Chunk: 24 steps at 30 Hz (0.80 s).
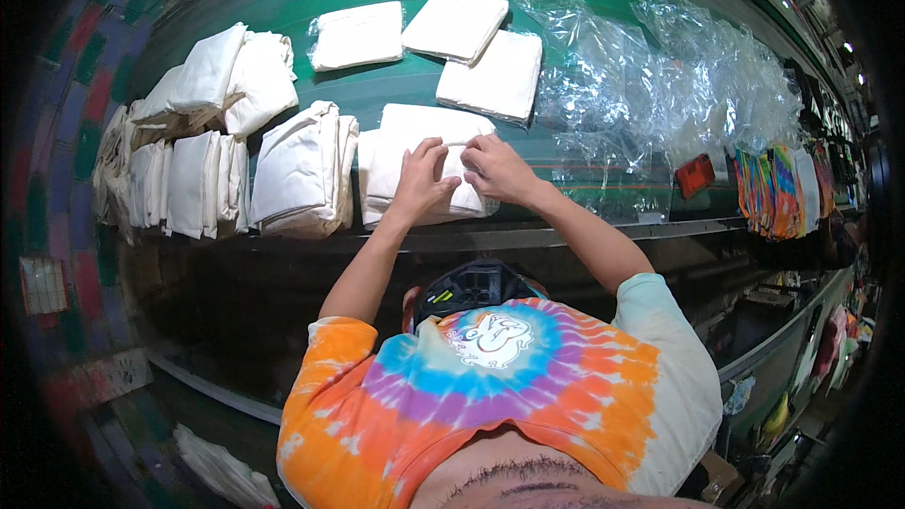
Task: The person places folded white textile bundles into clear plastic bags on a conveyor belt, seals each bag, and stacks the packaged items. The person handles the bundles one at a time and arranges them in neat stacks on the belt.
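A folded white cloth (pixel 405 127) lies at the near edge of the green table, on or against more folded white cloth. My left hand (pixel 426 181) bends over its middle, fingers curled onto a fold, thumb toward the right. Facing it, my right hand (pixel 500 170) has its fingers closed at the same fold, and the two sets of fingertips are close together. Exactly how much cloth is between the fingers is hard to make out. Just left stands a thick stack of folded white cloth (pixel 297 165).
More white cloth piles (pixel 203 174) fill the left side. Farther back lie packed white bundles (pixel 358 35). Clear plastic bags (pixel 660 75) spread over the right side, with a red item (pixel 695 175) and colourful tie-dyed cloth (pixel 773 190) near the right edge.
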Each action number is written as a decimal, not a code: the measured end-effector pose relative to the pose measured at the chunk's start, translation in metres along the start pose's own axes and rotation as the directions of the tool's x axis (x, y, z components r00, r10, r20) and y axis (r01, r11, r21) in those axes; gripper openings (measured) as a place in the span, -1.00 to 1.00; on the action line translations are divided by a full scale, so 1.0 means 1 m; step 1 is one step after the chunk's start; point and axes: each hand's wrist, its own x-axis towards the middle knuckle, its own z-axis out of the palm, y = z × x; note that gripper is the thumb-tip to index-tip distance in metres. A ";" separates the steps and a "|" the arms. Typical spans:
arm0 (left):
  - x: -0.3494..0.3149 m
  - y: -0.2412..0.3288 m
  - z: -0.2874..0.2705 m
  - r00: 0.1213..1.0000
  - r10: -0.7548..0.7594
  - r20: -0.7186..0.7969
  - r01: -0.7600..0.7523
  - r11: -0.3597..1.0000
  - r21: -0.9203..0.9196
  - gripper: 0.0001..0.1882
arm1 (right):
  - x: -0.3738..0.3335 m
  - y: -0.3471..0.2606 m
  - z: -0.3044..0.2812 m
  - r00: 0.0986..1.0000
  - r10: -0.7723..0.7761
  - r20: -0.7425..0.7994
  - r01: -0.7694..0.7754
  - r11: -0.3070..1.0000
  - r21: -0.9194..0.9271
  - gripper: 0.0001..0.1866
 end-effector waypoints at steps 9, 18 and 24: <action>-0.009 0.007 0.021 0.996 -0.008 -0.092 0.013 0.999 0.050 -0.48 | 0.027 -0.004 -0.005 0.946 0.106 0.305 -0.064 0.987 -0.144 -0.64; -0.020 0.019 0.023 0.993 0.008 -0.121 0.005 0.994 0.108 -0.61 | 0.018 0.008 -0.006 0.875 0.235 0.424 -0.406 0.834 0.375 -0.59; -0.024 0.027 0.034 0.983 -0.002 -0.184 0.023 0.993 0.115 -0.69 | 0.018 0.000 0.008 0.902 0.350 0.252 -0.402 0.893 0.200 -0.70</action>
